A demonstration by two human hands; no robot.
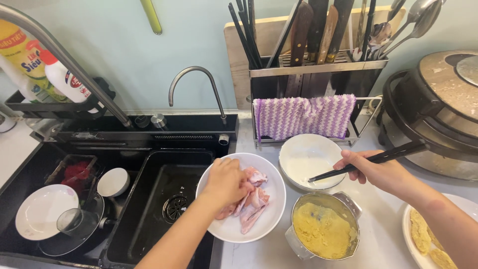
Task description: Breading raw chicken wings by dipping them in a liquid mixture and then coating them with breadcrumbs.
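Beside the black sink (164,199), left hand (226,182) closes on raw chicken pieces (251,201) in a white bowl (269,221) on the surface. Right hand (378,172) pinches black chopsticks (368,160) over an empty white bowl (308,157), near the pot of yellow batter (324,230).

Two bare forearms enter from the lower edge of the view. No sleeves, gloves, rings, watches or bracelets are visible on either limb. The left hand (226,182) shows its back, knuckles rounded. The right hand (381,172) has short, unpainted fingernails. The right forearm bears one small round mark near the wrist.
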